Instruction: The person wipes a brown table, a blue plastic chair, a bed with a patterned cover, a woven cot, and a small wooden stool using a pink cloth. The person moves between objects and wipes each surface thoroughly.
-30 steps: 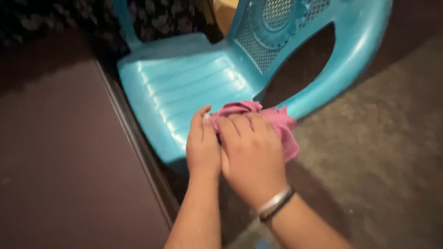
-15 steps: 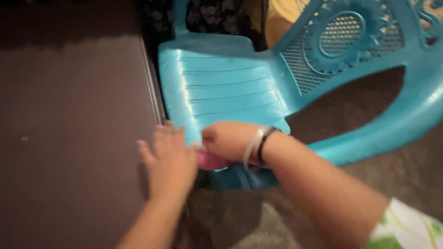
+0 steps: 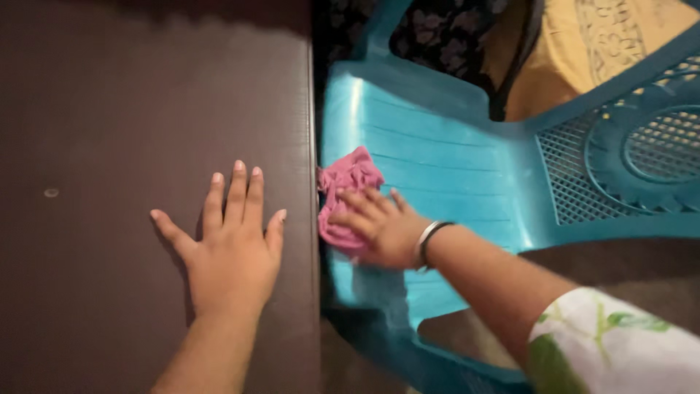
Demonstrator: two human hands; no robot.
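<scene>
Head cam looking straight down: right hand [image 3: 375,226] is pressed flat-ish on a crumpled pink cloth [image 3: 348,191], fingers spread over its lower half rather than pinching it. That cloth sits on the front edge of the seat of a turquoise plastic chair [image 3: 452,168], right by the gap next to the dark brown surface [image 3: 109,109]. Left hand [image 3: 230,244] lies palm down on that surface, fingers spread wide, holding nothing. Right wrist has a couple of bangles [image 3: 426,242] on it, and a white sleeve with green leaf print [image 3: 605,350] shows bottom right. Chair back has a mesh pattern, and some yellow fabric [image 3: 583,44] peeks out behind it.
</scene>
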